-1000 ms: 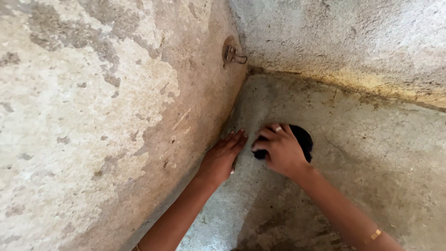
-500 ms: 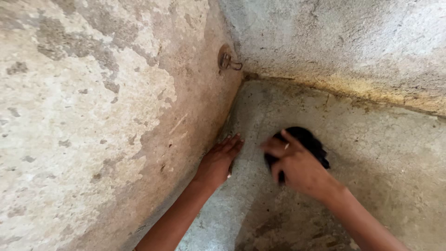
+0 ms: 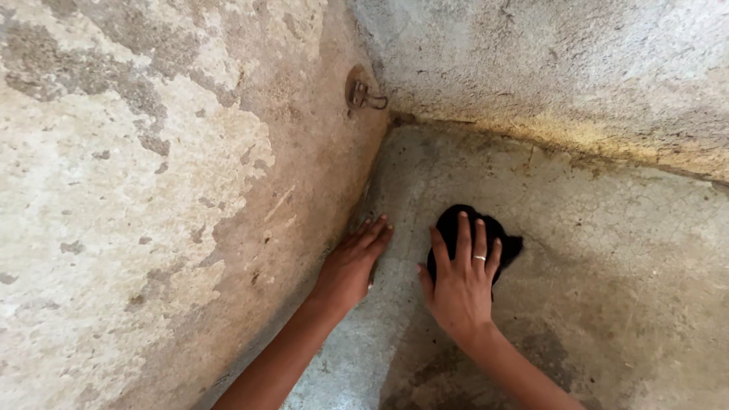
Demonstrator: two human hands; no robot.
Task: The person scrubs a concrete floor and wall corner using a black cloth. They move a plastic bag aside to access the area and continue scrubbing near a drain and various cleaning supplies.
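A black cloth (image 3: 452,219) lies bunched on the grey concrete floor (image 3: 607,250) near a corner. My right hand (image 3: 459,277) presses flat on the cloth with fingers spread, a ring on one finger. My left hand (image 3: 351,262) rests flat where the floor meets the left wall (image 3: 152,190), fingers together, holding nothing. The two hands are a short way apart.
Two rough, stained plaster walls meet at a corner; the far wall (image 3: 569,68) runs along the top. A small rusty metal hook (image 3: 364,96) sticks out of the left wall above the corner. A yellowish stain lines the base of the far wall.
My right hand has swept the black cloth across the floor, out to the right and then back toward the corner, and now lies flatter on it. My left hand has stayed in place.
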